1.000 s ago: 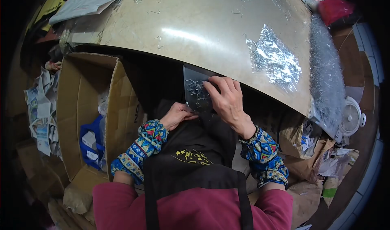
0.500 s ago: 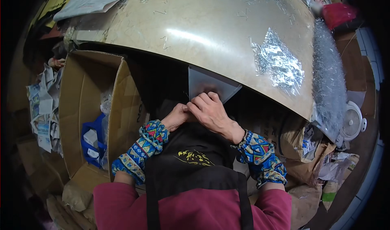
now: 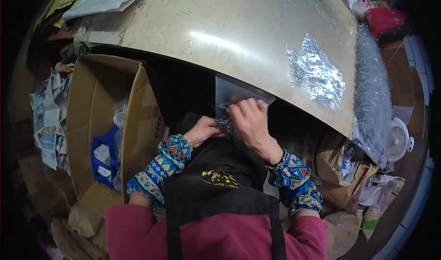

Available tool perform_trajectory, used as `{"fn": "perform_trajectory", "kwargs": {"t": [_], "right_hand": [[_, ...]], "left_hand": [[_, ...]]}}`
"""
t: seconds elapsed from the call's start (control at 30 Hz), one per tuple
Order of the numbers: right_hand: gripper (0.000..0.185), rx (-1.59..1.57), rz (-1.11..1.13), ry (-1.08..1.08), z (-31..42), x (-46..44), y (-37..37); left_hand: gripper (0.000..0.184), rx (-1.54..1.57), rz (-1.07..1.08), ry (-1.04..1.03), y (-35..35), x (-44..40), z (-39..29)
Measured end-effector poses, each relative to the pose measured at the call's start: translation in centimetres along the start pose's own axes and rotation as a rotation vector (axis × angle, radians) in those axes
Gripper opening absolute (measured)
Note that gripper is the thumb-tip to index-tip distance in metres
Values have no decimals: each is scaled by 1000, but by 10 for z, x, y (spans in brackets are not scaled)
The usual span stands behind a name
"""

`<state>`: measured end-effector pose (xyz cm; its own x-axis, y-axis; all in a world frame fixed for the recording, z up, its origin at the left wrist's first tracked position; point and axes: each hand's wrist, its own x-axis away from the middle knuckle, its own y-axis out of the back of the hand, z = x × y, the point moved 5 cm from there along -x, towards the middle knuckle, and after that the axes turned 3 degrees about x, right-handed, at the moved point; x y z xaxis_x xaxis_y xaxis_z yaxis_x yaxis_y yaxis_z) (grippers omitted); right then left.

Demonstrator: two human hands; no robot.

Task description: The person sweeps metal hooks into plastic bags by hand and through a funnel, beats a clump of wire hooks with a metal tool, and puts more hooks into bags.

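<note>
Below the table edge, a grey tray-like holder (image 3: pixel 225 88) sits in front of my apron, with a cluster of small bent wire hooks (image 3: pixel 224 124) in its lower left part. My right hand (image 3: pixel 252 122) is over the holder, fingers curled. A shiny bent wire shows at its fingertips. Beside the cluster, on its lower left, my left hand (image 3: pixel 202 131) is closed with thumb and fingers pressed together; what lies in the pinch is too small to make out.
Above is a worn tabletop (image 3: pixel 220 26) with scattered wire hooks and a shiny heap of them (image 3: pixel 317 72). A cardboard box (image 3: pixel 103 67) holding a blue bag (image 3: pixel 105 156) stands at left. At right are a white fan (image 3: pixel 397 139) and crumpled paper bags (image 3: pixel 353 189).
My right hand has moved right and a little up, away from my left hand, and the wire cluster now shows. My left hand stays nearly in place.
</note>
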<state>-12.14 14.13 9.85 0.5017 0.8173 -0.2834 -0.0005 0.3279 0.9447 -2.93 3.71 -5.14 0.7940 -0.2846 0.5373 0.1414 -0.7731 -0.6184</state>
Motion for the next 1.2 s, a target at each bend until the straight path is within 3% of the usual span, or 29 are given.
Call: {"fn": "perform_trajectory", "kwargs": {"t": [0.2,0.23,0.33,0.43,0.5,0.6,0.63,0.77,0.83,0.93,1.0,1.07,1.1,1.13,1.2], "right_hand": [[28,-53,-179,-176,-17,-6,37],[27,-77,-176,-186,-18,-5,43],[24,-202,-127,-247,-21,7,42],[25,-355,-122,-281,-14,17,30],[29,-321,-80,-162,1,14,24],[31,-487,332,-73,17,32,-6],[29,-481,266,-118,16,33,-3],[32,-600,367,-82,26,46,-19],[37,-642,277,-188,15,42,-8],[53,-623,141,-309,4,31,15],[51,-551,124,-279,10,17,27],[38,-496,215,-195,15,13,15],[25,-408,94,-136,16,16,6],[15,-364,81,-78,11,9,14],[10,-437,-283,-128,-11,-16,56]], "left_hand": [[22,-80,92,22,3,-10,-5],[26,142,192,101,-2,-5,-6],[36,289,198,137,-13,7,-14],[39,192,199,139,-4,1,-4],[39,181,196,128,-5,3,-1],[40,171,194,106,-4,4,0],[40,162,203,105,-9,7,-4],[46,34,264,161,2,8,9],[49,37,262,228,3,18,7],[45,107,189,167,-6,40,-8],[33,18,202,116,-18,43,-23],[28,-96,247,37,-29,35,-39],[24,-173,312,-9,-41,37,-55],[26,-185,248,35,-49,42,-67],[31,-106,195,36,-51,45,-82]]}}
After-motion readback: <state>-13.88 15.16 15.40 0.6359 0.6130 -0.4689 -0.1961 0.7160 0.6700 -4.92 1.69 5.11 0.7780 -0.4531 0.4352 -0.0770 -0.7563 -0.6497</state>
